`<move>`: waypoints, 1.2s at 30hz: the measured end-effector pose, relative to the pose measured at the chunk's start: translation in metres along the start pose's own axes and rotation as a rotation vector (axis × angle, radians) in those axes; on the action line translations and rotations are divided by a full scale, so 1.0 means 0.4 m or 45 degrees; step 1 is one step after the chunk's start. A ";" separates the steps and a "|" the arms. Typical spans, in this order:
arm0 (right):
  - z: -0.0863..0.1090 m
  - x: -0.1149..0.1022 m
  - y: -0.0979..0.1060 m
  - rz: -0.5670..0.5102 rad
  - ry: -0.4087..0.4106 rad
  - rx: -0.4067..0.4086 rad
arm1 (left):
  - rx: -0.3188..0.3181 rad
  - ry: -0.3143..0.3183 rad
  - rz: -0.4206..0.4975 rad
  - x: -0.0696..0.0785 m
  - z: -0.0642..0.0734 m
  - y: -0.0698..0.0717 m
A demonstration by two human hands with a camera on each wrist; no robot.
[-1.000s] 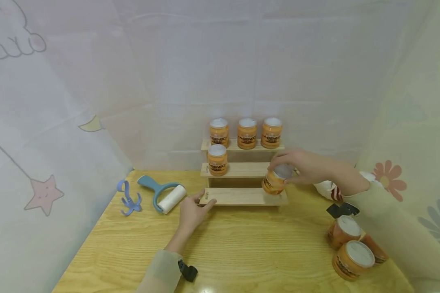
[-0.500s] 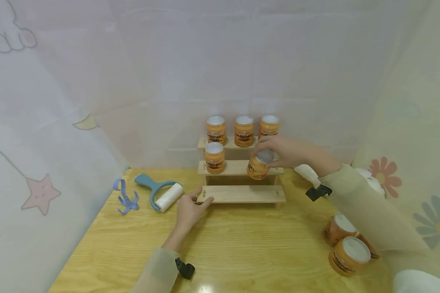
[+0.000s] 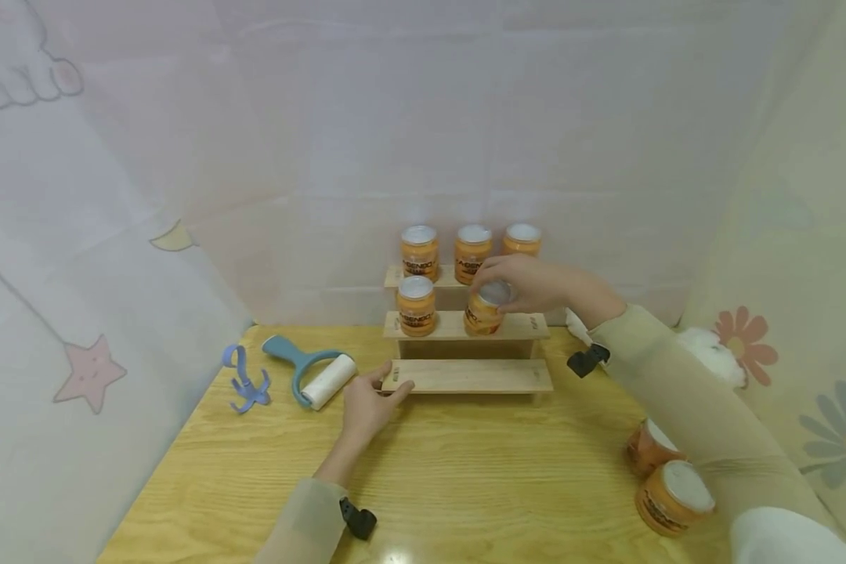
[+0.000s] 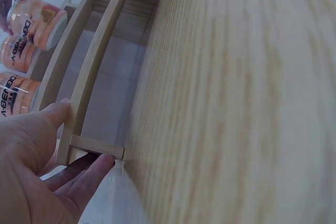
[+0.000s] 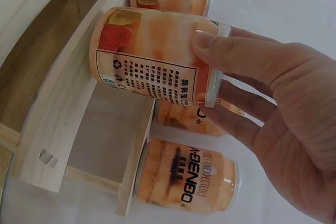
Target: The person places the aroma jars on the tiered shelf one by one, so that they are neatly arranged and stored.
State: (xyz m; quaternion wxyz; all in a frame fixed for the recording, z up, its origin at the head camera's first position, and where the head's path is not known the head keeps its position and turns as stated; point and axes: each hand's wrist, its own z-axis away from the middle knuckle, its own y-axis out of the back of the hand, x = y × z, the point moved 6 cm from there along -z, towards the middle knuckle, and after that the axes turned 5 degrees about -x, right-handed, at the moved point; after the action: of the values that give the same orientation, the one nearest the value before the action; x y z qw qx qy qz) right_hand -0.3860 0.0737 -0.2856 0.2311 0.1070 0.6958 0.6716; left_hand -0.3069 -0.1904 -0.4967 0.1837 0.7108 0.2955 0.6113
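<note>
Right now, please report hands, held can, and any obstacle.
Right fingers grip can by its top, at middle shelf; contact unclear. Left fingers hold bottom shelf, left end. Second can stands left, apart.

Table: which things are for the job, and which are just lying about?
For the job:
shelf, pinched by the left hand
can in the right hand
shelf cans
near-right cans, probably

Lying about, it seems:
roller
hook
white thing, partly hidden

Pale, creased sheeting (image 3: 345, 141) surrounds a wood-grained counter (image 3: 479, 470); pink star (image 3: 90, 373) left, red flower (image 3: 760, 354) right; a light glint (image 3: 395, 557) in front.
</note>
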 end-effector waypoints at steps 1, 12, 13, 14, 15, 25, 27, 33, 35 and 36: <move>-0.005 0.003 -0.003 -0.003 -0.009 -0.007 | -0.002 -0.001 -0.001 0.001 0.000 0.000; -0.046 0.004 -0.019 0.054 -0.042 -0.086 | -0.024 -0.028 0.013 0.006 -0.003 -0.012; -0.047 0.004 -0.019 0.054 -0.047 -0.092 | -0.025 -0.029 0.015 0.006 -0.003 -0.013; -0.047 0.002 -0.019 0.051 -0.050 -0.095 | -0.027 -0.030 0.017 0.007 -0.002 -0.013; -0.047 0.002 -0.019 0.051 -0.057 -0.101 | -0.030 -0.029 0.024 0.007 -0.002 -0.014; -0.047 -0.001 -0.042 0.007 -0.036 -0.062 | -0.017 -0.020 0.013 0.011 0.000 -0.010; -0.047 -0.009 -0.038 0.049 -0.018 0.053 | -0.017 -0.017 0.011 0.010 -0.001 -0.010; -0.037 -0.009 -0.027 0.167 -0.245 0.368 | -0.005 -0.014 0.023 0.013 0.003 -0.006; -0.036 -0.005 -0.032 0.166 -0.307 0.388 | -0.009 -0.012 0.022 0.013 0.004 -0.005; -0.035 -0.003 -0.034 0.163 -0.328 0.388 | -0.011 -0.012 0.023 0.013 0.005 -0.006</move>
State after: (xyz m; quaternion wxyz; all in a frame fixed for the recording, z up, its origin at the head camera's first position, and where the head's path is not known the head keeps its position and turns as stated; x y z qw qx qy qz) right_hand -0.3894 0.0596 -0.2989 0.2563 0.2696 0.7459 0.5525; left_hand -0.3051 -0.1851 -0.4944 0.1825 0.7156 0.2856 0.6108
